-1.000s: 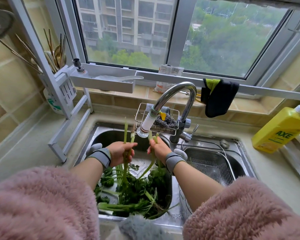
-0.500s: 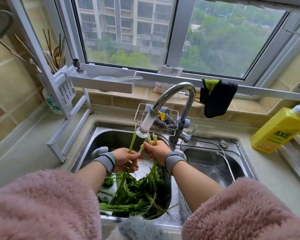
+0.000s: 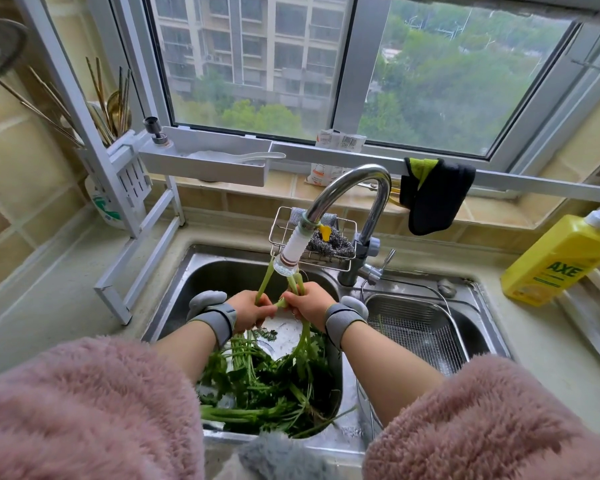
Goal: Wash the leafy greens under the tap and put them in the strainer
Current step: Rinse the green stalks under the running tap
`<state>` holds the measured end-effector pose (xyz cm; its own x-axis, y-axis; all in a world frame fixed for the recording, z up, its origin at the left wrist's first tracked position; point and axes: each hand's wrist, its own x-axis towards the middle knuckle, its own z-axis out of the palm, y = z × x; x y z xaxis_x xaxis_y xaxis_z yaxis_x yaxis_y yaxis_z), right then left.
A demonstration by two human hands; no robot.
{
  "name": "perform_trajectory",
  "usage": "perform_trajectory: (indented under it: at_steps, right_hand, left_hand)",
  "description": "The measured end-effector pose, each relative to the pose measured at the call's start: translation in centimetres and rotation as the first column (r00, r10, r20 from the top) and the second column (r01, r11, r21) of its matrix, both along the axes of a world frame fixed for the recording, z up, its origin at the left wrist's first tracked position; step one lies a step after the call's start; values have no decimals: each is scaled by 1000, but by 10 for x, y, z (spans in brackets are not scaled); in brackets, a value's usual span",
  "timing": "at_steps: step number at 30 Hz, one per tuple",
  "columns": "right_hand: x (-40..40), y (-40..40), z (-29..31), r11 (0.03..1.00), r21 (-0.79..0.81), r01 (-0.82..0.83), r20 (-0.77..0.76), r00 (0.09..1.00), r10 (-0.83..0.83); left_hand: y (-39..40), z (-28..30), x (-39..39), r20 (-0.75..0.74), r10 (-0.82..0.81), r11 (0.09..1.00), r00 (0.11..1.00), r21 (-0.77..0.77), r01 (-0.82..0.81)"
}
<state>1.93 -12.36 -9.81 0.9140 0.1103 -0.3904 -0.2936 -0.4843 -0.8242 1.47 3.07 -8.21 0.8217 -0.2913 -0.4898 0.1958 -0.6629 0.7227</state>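
Now both hands, left hand (image 3: 248,308) and right hand (image 3: 309,303), grip upright greens stems (image 3: 300,284) under tap (image 3: 286,263); strainer (image 3: 416,330) right of tap, nearer right hand

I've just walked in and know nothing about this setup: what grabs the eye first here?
Two hands meet mid-frame under the tap's white filter nozzle: the left hand and right hand each grip pale green stems. Below them, a heap of leafy greens fills the left sink basin. To the right sits a wire mesh strainer, and a yellow AXE bottle stands on the counter's far right.
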Motion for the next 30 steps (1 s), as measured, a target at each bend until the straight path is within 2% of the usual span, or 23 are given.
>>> perform_trajectory:
  at_steps: [4, 13, 19, 21, 23, 26, 30]
  right_hand:
    - [2, 1, 2, 1000, 23, -1, -80, 997, 3]
    - [-4, -2, 9, 997, 72, -7, -185, 983, 21]
    - [-4, -2, 11, 997, 18, -77, -249, 965, 79]
    - [-6, -6, 10, 984, -53, -173, -280, 948, 152]
    - [-11, -17, 5, 965, -134, -225, -304, 936, 176]
    - [-17, -32, -5, 998, -54, -32, -282, 959, 15]
    - [-6, -17, -3, 988, 58, 142, -173, 976, -130]
  left_hand:
    - [0, 0, 1, 73, -20, 998, 997, 53, 16]
    - [-1, -5, 5, 79, -93, 989, 993, 123, 83]
    - [-4, -9, 6, 107, -201, 957, 974, 236, 171]
    - [5, -11, 8, 133, -161, 954, 978, 275, 119]
    - [26, -9, 12, 152, -49, 959, 987, 283, 4]
    - [45, 3, 13, 59, 4, 971, 998, 239, -18]
    - [22, 3, 6, -95, 80, 997, 992, 4, -80]
